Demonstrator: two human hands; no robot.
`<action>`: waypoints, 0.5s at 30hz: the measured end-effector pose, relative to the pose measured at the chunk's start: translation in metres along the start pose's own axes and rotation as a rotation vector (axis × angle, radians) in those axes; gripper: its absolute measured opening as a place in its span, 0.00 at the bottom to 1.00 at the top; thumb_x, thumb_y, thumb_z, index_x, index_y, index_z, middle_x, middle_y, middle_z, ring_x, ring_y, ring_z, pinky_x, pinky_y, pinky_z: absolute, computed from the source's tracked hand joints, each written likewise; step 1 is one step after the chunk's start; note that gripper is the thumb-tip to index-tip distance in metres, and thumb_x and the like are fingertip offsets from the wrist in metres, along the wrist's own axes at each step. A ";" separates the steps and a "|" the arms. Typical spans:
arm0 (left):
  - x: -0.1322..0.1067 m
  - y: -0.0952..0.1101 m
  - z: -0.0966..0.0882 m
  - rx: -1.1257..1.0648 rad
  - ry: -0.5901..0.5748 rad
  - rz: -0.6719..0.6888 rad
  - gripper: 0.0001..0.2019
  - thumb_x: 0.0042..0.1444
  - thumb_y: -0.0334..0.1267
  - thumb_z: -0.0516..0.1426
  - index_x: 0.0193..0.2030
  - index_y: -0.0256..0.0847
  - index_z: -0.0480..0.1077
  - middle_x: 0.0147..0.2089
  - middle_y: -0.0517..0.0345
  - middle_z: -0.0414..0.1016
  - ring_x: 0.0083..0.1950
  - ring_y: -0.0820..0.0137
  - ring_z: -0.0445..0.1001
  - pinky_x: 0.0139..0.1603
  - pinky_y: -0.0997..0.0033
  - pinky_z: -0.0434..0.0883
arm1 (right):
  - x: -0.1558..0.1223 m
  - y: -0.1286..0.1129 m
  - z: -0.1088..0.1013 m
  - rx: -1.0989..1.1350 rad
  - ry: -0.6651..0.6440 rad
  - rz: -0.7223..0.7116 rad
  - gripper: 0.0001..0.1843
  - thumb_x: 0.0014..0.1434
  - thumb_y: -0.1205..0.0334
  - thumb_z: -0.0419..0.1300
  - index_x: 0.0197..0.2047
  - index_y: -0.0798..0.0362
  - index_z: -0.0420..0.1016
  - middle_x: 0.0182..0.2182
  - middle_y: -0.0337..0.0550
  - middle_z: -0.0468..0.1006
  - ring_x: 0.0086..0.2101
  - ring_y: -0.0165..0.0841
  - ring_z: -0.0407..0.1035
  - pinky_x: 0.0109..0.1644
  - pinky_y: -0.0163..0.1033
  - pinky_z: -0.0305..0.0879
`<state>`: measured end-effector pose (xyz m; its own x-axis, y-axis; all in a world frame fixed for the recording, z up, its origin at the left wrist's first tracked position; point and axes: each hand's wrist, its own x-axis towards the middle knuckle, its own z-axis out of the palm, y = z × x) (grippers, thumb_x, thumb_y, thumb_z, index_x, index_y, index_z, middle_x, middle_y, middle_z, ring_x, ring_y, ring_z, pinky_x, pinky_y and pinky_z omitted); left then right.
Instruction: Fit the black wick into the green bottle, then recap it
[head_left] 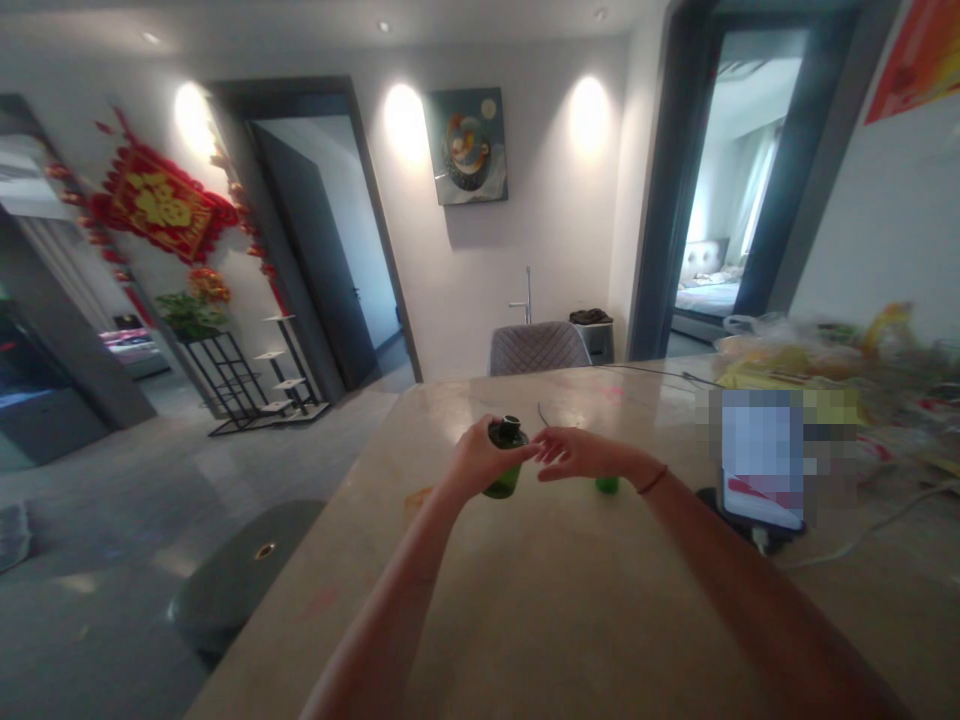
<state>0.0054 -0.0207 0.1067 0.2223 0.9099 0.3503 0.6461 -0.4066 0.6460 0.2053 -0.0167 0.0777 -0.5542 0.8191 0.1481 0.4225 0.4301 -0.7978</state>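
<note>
My left hand [476, 462] is closed around a green plastic bottle [501, 486] with a dark top, holding it upright above the pale stone tabletop [480, 610]. My right hand [574, 453] is held out flat with its fingers apart, and its fingertips reach the fingers of my left hand near the bottle's neck. It holds nothing I can see. Just beyond my right wrist, a small green object [607, 484] stands on the tabletop, partly hidden by that hand. I cannot tell what it is.
A thin black wire [541, 413] curves up behind my hands. To the right are a pixelated phone on a dark stand [761, 470] with a white cable, and a heap of plastic bags and packets [795, 355]. A grey quilted chair [538, 348] stands beyond the far edge.
</note>
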 end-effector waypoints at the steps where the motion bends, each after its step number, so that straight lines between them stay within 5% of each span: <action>1: 0.001 0.000 -0.001 -0.021 0.018 0.002 0.27 0.34 0.55 0.62 0.38 0.37 0.68 0.32 0.56 0.72 0.34 0.67 0.71 0.32 0.71 0.65 | 0.003 -0.002 0.005 0.051 0.009 -0.028 0.27 0.44 0.52 0.65 0.44 0.55 0.66 0.38 0.46 0.74 0.38 0.32 0.70 0.42 0.38 0.68; 10: 0.000 0.016 -0.012 -0.167 0.089 0.020 0.24 0.38 0.54 0.60 0.36 0.37 0.67 0.32 0.58 0.72 0.35 0.69 0.70 0.35 0.72 0.67 | 0.018 -0.013 0.032 0.400 0.076 -0.177 0.24 0.43 0.56 0.66 0.43 0.54 0.66 0.38 0.44 0.75 0.39 0.33 0.71 0.45 0.42 0.68; 15: -0.005 0.023 -0.019 -0.342 -0.047 0.177 0.23 0.41 0.48 0.61 0.42 0.38 0.67 0.41 0.53 0.74 0.42 0.66 0.71 0.44 0.68 0.68 | 0.017 -0.023 0.032 0.547 0.077 -0.262 0.30 0.40 0.59 0.68 0.47 0.53 0.65 0.45 0.44 0.71 0.47 0.37 0.66 0.52 0.44 0.63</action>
<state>0.0054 -0.0366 0.1329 0.3473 0.8227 0.4500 0.3155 -0.5544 0.7701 0.1631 -0.0252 0.0794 -0.5276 0.7466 0.4053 -0.1620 0.3800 -0.9107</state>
